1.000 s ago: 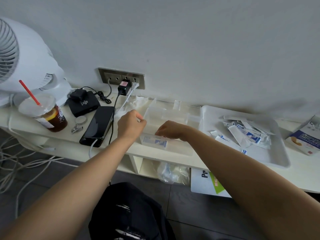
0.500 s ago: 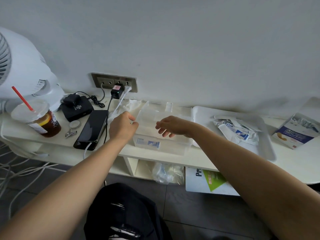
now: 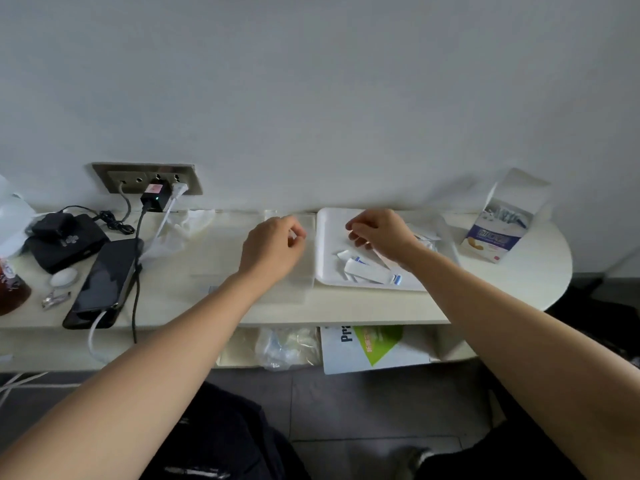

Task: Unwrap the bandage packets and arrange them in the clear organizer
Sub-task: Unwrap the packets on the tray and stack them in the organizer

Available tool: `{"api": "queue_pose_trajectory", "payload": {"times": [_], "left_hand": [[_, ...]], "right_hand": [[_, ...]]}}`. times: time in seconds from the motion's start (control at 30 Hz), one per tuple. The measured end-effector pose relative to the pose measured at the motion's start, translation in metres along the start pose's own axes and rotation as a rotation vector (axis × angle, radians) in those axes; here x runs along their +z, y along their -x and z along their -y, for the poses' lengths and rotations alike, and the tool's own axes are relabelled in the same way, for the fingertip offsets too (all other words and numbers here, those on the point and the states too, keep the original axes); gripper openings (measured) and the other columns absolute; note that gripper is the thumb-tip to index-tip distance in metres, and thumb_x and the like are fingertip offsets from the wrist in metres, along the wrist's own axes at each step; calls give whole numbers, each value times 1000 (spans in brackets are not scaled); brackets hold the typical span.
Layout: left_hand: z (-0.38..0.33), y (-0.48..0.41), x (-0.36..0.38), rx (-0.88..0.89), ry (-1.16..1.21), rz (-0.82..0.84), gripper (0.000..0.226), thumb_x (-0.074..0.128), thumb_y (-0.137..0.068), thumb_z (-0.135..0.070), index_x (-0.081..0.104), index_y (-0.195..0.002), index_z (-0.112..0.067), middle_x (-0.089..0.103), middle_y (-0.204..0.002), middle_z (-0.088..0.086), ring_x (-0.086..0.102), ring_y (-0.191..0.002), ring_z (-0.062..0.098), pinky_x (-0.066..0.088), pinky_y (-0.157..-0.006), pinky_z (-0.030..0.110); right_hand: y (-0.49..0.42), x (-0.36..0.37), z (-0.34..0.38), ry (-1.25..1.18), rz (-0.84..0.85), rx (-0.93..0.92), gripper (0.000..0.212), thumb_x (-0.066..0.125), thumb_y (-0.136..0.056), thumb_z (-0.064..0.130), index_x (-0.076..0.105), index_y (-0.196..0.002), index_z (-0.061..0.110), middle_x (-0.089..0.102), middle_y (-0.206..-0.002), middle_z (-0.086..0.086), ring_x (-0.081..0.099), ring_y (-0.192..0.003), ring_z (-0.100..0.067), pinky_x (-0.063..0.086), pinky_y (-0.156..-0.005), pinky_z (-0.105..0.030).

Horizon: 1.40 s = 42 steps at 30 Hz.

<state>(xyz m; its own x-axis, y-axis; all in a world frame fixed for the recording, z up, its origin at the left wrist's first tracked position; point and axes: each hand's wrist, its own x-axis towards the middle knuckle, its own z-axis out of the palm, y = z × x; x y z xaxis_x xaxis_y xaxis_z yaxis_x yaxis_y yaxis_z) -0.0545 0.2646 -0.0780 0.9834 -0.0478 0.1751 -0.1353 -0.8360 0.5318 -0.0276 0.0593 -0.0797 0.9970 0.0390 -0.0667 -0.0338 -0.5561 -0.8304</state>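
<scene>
The clear organizer (image 3: 214, 252) lies on the shelf, left of a white tray (image 3: 323, 268). Several white and blue bandage packets (image 3: 367, 271) lie loose in the tray. My left hand (image 3: 273, 249) hovers over the organizer's right part with its fingers curled, and a small white piece shows between thumb and fingertips. My right hand (image 3: 379, 233) is over the tray's far side, above the packets. Its fingers are bent, with the thumb apart from them and nothing plainly held. The packets under its palm are hidden.
An opened bandage box (image 3: 498, 233) stands at the right end of the shelf. At the left lie a phone (image 3: 104, 282) on a cable, a black device (image 3: 65, 242), nail clippers (image 3: 55, 299) and a drink cup (image 3: 10, 289). A wall socket (image 3: 145, 178) holds plugs.
My right hand left the organizer and moved right to the tray. My left hand shifted right across the organizer. The camera view swung right, so the fan dropped out of view.
</scene>
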Motion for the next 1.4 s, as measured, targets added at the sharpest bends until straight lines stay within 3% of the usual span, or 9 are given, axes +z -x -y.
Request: {"api": "queue_pose_trajectory", "payload": {"times": [0.1,0.23,0.37,0.57,0.77,0.93,1.2,1.4], "left_hand": [[-29,-7,24,93,55,83,15,56,-83,-15,67,-91,-22,62,-83,-5,58,-77,17,45,-72,27],[-59,-15,59,142,88,199,17,56,-85,-13,68,-94,-21,60,-87,-5,53,-74,11,38,-69,21],[-68,-22,90,119,57,348,21,54,-88,-14,65,-105,-19,65,-99,0,60,-87,17,41,-74,22],[-61,-33,122,-6,22,410,22,55,-89,-16,64,-109,-20,67,-108,2,62,-98,20,42,-78,22],[-54,-36,136,-85,62,401,21,55,-89,-18,66,-107,-21,67,-106,1,61,-98,21,42,-77,22],[-50,-39,139,-109,112,412,19,55,-87,-18,66,-102,-24,64,-94,-3,58,-84,16,40,-70,22],[-49,-38,141,-141,220,426,17,54,-87,-15,65,-96,-24,63,-83,-2,58,-70,18,45,-67,24],[-49,-37,142,-182,304,434,17,53,-85,-16,64,-91,-27,66,-82,0,64,-74,23,56,-79,39]], "right_hand": [[1,-26,-42,128,-104,114,15,58,-86,12,71,-94,9,71,-85,-10,68,-81,-24,53,-75,-34],[1,-43,-79,264,-130,177,21,61,-87,17,68,-106,13,67,-92,-4,60,-86,-21,46,-74,-26],[-7,-40,-93,402,-122,153,33,65,-82,24,64,-114,15,61,-110,-7,59,-95,-24,48,-77,-30],[-17,-24,-104,677,-109,74,46,72,-77,35,57,-114,12,54,-115,-9,49,-110,-28,45,-88,-37],[-21,-22,-108,659,-97,92,37,73,-78,32,58,-106,14,61,-110,-8,55,-104,-27,42,-83,-33],[-20,-21,-109,647,-117,95,39,73,-79,32,57,-108,12,57,-113,-9,52,-109,-28,44,-85,-35],[-19,-20,-106,547,-100,168,21,71,-75,23,65,-93,13,61,-102,-8,59,-96,-28,41,-69,-29],[-14,-18,-109,575,-132,198,49,75,-78,37,52,-112,9,58,-114,-9,56,-106,-28,45,-82,-35]]}}
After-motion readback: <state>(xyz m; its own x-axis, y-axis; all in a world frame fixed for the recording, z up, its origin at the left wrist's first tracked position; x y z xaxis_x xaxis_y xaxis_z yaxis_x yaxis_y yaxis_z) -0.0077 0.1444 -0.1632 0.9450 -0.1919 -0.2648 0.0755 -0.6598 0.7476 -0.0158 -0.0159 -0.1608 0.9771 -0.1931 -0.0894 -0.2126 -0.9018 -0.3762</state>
